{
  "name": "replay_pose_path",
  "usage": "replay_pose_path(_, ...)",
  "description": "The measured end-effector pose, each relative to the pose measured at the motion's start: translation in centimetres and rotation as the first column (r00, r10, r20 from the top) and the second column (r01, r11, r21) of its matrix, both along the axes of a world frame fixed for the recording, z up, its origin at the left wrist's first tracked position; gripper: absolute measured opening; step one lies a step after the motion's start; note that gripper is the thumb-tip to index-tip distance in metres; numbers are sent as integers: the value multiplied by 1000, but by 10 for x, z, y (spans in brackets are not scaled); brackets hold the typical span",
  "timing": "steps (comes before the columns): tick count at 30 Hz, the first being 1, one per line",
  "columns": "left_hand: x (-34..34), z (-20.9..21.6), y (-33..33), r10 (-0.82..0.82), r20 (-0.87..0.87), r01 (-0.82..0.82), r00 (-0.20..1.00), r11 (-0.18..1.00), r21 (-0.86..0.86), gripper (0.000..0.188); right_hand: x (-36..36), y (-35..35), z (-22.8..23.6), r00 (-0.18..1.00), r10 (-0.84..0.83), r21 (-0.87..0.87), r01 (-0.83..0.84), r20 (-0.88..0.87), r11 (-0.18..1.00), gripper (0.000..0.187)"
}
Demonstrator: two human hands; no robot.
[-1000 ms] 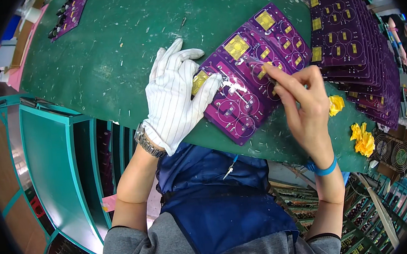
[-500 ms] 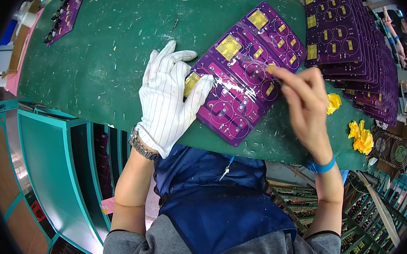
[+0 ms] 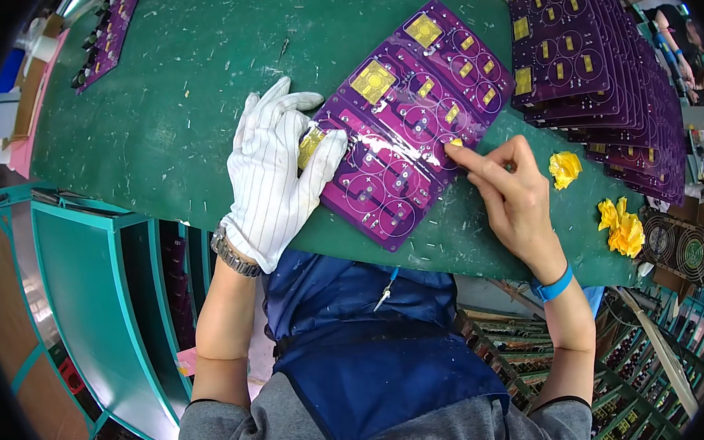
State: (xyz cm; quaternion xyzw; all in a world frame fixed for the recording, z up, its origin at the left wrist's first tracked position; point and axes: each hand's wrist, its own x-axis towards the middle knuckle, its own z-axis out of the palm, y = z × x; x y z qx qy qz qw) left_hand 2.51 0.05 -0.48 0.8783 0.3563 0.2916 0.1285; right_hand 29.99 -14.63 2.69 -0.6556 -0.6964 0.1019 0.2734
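Note:
A purple circuit board (image 3: pixel 386 122) lies aslant on the green work surface, with square and small patches of yellow tape and white printed circles. A glare suggests a shiny film over its middle. My left hand (image 3: pixel 273 168), in a white striped glove, holds the board's left corner: the thumb rests on top by a yellow square, partly covering it, and the index finger meets the edge. My bare right hand (image 3: pixel 511 195) is at the right edge, fingers curled, its index fingertip on a small yellow tape piece (image 3: pixel 456 141). Its thumb sits just below, and the contact is partly hidden.
Similar purple boards (image 3: pixel 570 54) stand stacked in a leaning row at the right. Two crumpled yellow tape wads (image 3: pixel 565 169) (image 3: pixel 622 227) lie near my right hand. A board with parts (image 3: pixel 110 36) lies far left. Below left stands a teal cabinet (image 3: pixel 93 298).
My right hand has shifted down and left, its index fingertip passing from one small tape piece to a lower one. The whole view has shifted slightly; my left hand keeps its place on the board.

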Motion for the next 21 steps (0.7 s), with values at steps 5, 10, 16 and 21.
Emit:
replay_pose_path(5, -20, 27, -4, -59, -11, 54, 998, 963, -264, 27, 11, -22, 32, 994, -105, 119, 106, -18, 987, 47)
replay_pose_path(10, -34, 48, -11, 134, -152, -147, 979, 986, -81, 52, 51, -67, 26, 922, -353, 228, 314, 159, 922, 44)
replay_pose_path(16, 10, 47, -23, 31, -194, -39, 980, 999, -36, 98, 38, -84, 26, 764, -516, 27, 550, 387, 835, 40)
replay_pose_path(21, 13, 27, -33, 43, -231, -55, 972, 997, -45, 120, 6, -47, 49, 935, -340, 56, 336, 95, 940, 45)
